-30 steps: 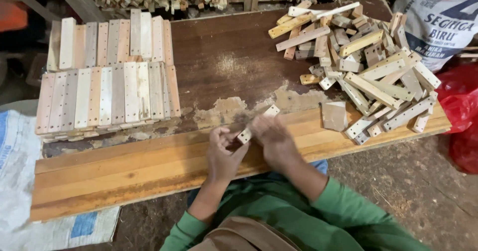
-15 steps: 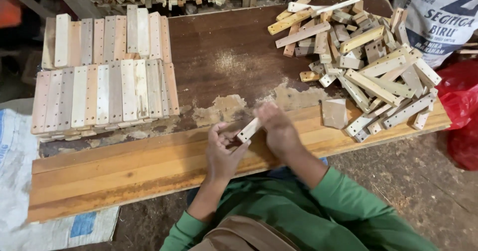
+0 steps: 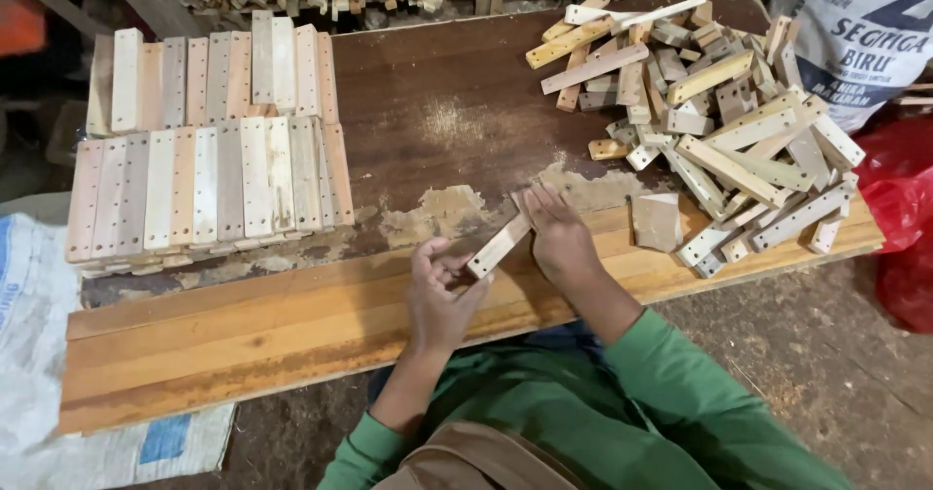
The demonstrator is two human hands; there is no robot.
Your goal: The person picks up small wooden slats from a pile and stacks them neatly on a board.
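**Slat held between both hands over the near table edge**

A short drilled slat (image 3: 500,245) is held just above the table (image 3: 437,101), tilted, its far end raised toward the right. The left hand (image 3: 439,296) is closed on the near end, thumb and fingers pinching it. The right hand (image 3: 560,237) is laid flat against the far end, fingers extended; a full grip there cannot be confirmed.

A neat stack (image 3: 209,150) of like slats is seen at far left, set in two rows. A loose pile (image 3: 719,121) of unsorted slats is seen at far right, with one square block (image 3: 657,221) lying just beside the right hand. Sawdust (image 3: 439,210) is spread on the table just beyond the hands.

Risk, as judged: the slat is secured at one end only, so a slip of the pinch could drop it off the near edge. The pile is heaped loosely near the right edge; a brush from the right sleeve could send pieces to the floor.
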